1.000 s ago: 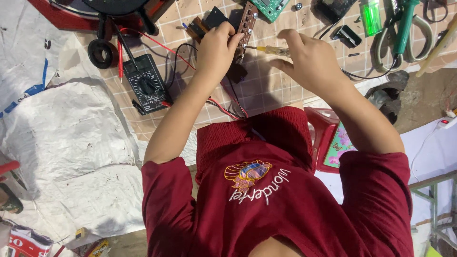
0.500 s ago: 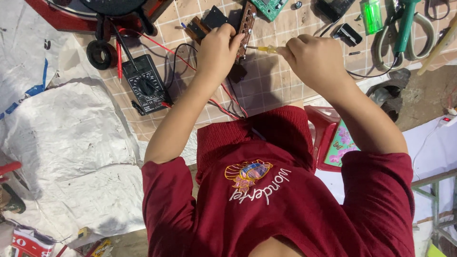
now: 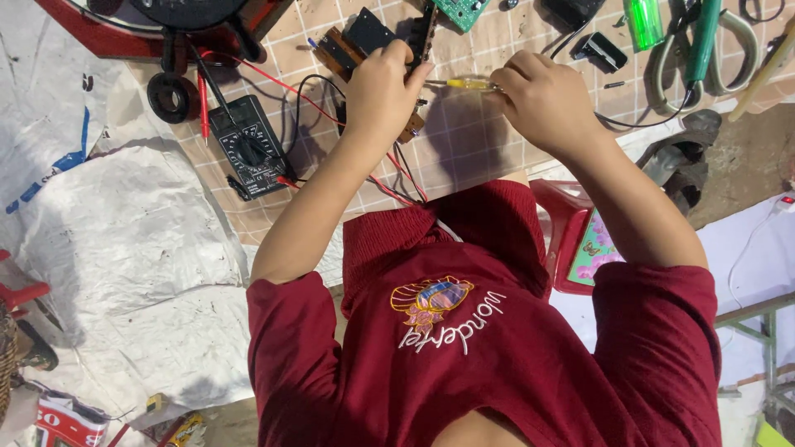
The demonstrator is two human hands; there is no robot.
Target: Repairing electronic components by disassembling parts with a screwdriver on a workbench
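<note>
Head view: the left hand [image 3: 383,98] is closed around a brown circuit board [image 3: 411,126] fitted with black components, holding it tilted above the tiled bench [image 3: 472,136]; the grip is fully closed on the board's edge, thumb on the near side. The right hand [image 3: 542,99] is closed around the handle end of a yellow-handled screwdriver [image 3: 465,84]; the tool lies roughly level, its tip pointing toward the board and meeting it just beside the left thumb; the exact contact point is hidden by the fingers.

Red and black wires [image 3: 389,178] run from under the board toward the near bench edge; a black multimeter [image 3: 248,145] lies to the left, with a red probe [image 3: 203,95] beside it, well apart from both hands. A green circuit board [image 3: 460,12] sits at the far edge; a green lighter [image 3: 643,21] and green-handled pliers [image 3: 702,41] lie to the right, untouched. A white sack [image 3: 116,240] covers the floor at left; a red plastic stool [image 3: 571,240] stands near the right forearm.

Progress, as a judgement: the board is already in hand and the tool already applied to it, so work on the board is under way; whether any fastener or part has been freed cannot be told; the meter and pliers lie unused.
</note>
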